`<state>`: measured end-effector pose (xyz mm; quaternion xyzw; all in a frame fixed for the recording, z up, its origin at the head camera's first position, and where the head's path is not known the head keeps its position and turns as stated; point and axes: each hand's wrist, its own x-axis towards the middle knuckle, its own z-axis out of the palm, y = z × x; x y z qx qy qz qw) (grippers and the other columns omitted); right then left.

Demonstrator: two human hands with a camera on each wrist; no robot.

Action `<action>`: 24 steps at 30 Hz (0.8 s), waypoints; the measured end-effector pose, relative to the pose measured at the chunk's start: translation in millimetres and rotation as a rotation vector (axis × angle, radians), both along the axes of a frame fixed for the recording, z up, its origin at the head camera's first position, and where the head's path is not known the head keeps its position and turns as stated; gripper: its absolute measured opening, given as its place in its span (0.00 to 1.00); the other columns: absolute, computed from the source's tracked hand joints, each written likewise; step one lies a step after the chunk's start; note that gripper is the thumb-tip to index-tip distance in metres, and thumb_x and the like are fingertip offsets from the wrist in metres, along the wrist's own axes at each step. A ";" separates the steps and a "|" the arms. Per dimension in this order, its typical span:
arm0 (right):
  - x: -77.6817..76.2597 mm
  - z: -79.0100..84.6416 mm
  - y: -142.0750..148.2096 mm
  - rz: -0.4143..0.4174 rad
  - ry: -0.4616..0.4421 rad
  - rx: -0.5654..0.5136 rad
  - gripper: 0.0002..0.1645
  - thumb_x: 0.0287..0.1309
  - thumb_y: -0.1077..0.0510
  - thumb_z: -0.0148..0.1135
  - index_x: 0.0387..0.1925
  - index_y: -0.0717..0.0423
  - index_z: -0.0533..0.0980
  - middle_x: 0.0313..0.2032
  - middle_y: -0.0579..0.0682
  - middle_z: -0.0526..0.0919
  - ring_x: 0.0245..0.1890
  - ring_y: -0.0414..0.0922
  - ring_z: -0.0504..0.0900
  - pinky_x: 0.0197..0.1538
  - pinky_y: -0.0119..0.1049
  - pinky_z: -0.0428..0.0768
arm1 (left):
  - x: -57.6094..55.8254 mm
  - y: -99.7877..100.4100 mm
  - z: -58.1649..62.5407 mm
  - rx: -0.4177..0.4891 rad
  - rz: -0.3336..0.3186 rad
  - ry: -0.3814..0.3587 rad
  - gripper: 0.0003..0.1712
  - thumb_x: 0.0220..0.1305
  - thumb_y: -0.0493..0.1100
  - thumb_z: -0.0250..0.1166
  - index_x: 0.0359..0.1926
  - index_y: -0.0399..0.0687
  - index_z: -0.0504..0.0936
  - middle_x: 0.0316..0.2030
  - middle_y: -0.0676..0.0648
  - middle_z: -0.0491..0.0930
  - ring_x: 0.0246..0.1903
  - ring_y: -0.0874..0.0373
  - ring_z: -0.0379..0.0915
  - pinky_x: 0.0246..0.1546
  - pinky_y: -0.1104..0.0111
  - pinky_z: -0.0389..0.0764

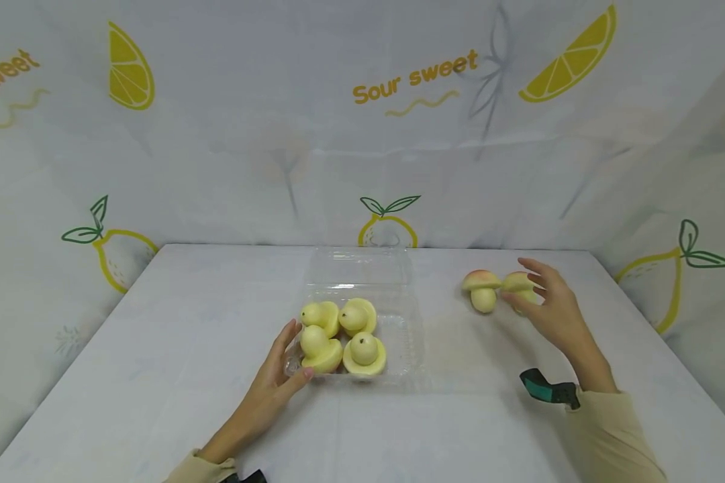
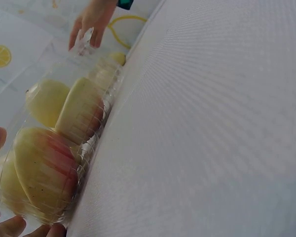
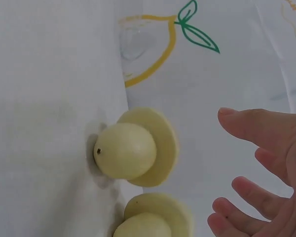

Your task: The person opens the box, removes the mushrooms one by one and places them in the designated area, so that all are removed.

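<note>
A clear plastic clamshell box [image 1: 403, 342] lies on the table with several toy mushrooms [image 1: 364, 355] inside, pale yellow and, in the left wrist view, a mushroom cap [image 2: 47, 165] shows pink. My left hand [image 1: 272, 379] grips the box at its left front corner, thumb over the front edge and fingers along the left side. To the right, two more mushrooms stand side by side, the left mushroom [image 1: 483, 292] with a reddish cap top. My right hand [image 1: 550, 305] hovers at the right mushroom [image 1: 513, 282], partly covering it, its fingers spread and apart from it in the right wrist view.
The box's transparent lid [image 1: 359, 267] is folded back toward the far table edge. Behind the white table [image 1: 175, 322] hangs a white cloth [image 1: 229, 134] printed with lemons and lettering. Wrist straps show at both sleeves.
</note>
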<state>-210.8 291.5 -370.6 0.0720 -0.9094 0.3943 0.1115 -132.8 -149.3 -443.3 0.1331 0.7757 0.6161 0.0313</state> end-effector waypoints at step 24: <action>12.9 9.2 -60.7 0.205 0.055 -0.014 0.36 0.58 0.61 0.70 0.66 0.62 0.67 0.65 0.62 0.71 0.64 0.66 0.70 0.65 0.64 0.69 | -1.0 -0.6 -1.8 -0.001 0.001 0.001 0.47 0.71 0.43 0.59 0.79 0.46 0.39 0.79 0.39 0.40 0.75 0.27 0.39 0.66 0.37 0.64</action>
